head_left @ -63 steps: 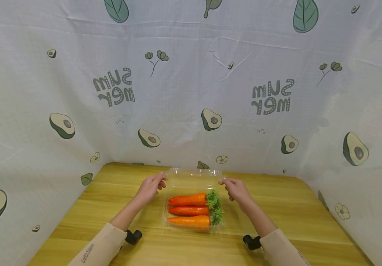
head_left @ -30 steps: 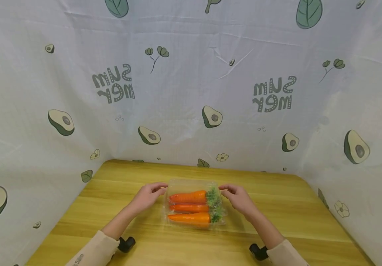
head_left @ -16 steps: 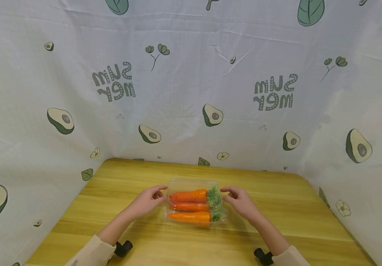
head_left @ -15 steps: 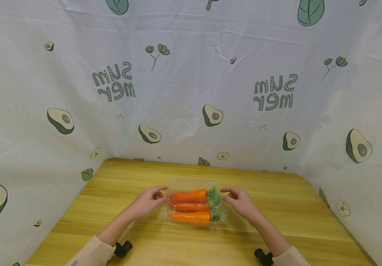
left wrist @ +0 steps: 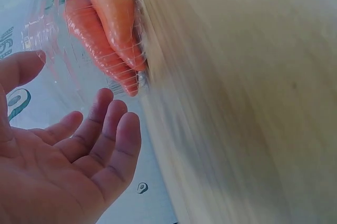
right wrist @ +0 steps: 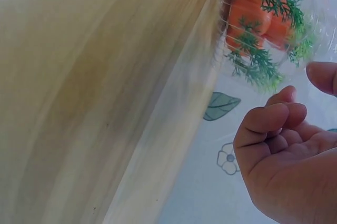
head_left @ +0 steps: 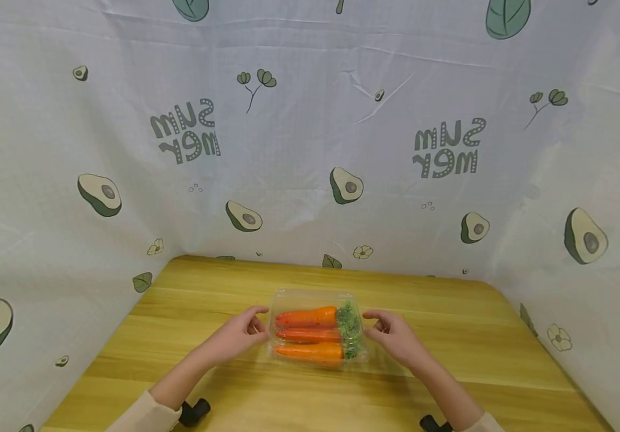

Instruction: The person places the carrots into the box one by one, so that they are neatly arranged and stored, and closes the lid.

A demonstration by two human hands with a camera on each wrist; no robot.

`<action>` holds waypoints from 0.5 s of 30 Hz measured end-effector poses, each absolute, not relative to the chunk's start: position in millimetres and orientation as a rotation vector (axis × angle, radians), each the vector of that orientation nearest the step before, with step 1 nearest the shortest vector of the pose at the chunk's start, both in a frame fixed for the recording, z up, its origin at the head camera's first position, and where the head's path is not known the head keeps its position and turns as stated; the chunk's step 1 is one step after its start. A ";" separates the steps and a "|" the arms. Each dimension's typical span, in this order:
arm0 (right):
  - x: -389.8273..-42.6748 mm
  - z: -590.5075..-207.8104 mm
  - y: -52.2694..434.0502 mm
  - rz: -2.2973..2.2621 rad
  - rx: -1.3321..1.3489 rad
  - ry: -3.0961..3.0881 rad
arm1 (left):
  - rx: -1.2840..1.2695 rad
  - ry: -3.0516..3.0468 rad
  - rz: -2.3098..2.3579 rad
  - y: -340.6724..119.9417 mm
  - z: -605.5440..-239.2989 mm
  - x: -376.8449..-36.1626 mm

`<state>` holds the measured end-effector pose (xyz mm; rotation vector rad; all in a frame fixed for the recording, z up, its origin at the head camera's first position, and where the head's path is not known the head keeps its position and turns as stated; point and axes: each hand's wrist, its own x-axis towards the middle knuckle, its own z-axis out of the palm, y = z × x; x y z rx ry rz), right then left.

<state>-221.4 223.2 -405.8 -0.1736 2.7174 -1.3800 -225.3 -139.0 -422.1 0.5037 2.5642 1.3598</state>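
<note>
Left hand (head_left: 240, 336): lies at the left end of the clear plastic box (head_left: 316, 331), fingers relaxed and slightly spread, grasping nothing. In the left wrist view the palm (left wrist: 58, 171) faces the box with the fingertips (left wrist: 102, 100) just short of its wall; whether they touch it cannot be told.

Right hand (head_left: 393, 337): lies at the right end of the same box, fingers loosely bent, thumb raised, grasping nothing. In the right wrist view the hand (right wrist: 284, 155) sits just beside the box with a gap visible between the fingers (right wrist: 274, 116) and the plastic.

Box: lid lies down over the contents. It stands on the worktop (head_left: 466, 336) between the two hands, near the middle and toward the far edge.

Contents: three orange carrots (head_left: 307, 335) lie side by side, one behind the other, pointed ends to the left, green tops (head_left: 349, 330) to the right. The wrist views confirm this: carrot tips (left wrist: 113, 39) at the left hand's end, leafy tops (right wrist: 263, 34) at the right hand's end.

Surroundings: pale sleeves (head_left: 145, 417) cover both forearms, with a dark wrist mount (head_left: 193, 411) under the left one. A white cloth (head_left: 310, 138) printed with avocados, leaves and lettering encloses the worktop at the back and on both sides.
</note>
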 end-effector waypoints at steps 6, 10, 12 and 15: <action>-215.8 -404.7 222.6 -1.358 -0.149 2.701 | 0.470 2.524 1.371 -139.9 -422.2 -221.5; -212.5 -404.2 222.1 -1.364 -0.117 2.691 | 0.440 2.511 1.342 -140.1 -421.6 -218.1; -211.0 -403.7 222.1 -1.356 -0.094 2.685 | 0.447 2.502 1.320 -140.0 -420.6 -216.3; -210.0 -403.2 222.7 -1.344 -0.074 2.670 | 0.451 2.453 1.308 -140.3 -419.3 -214.5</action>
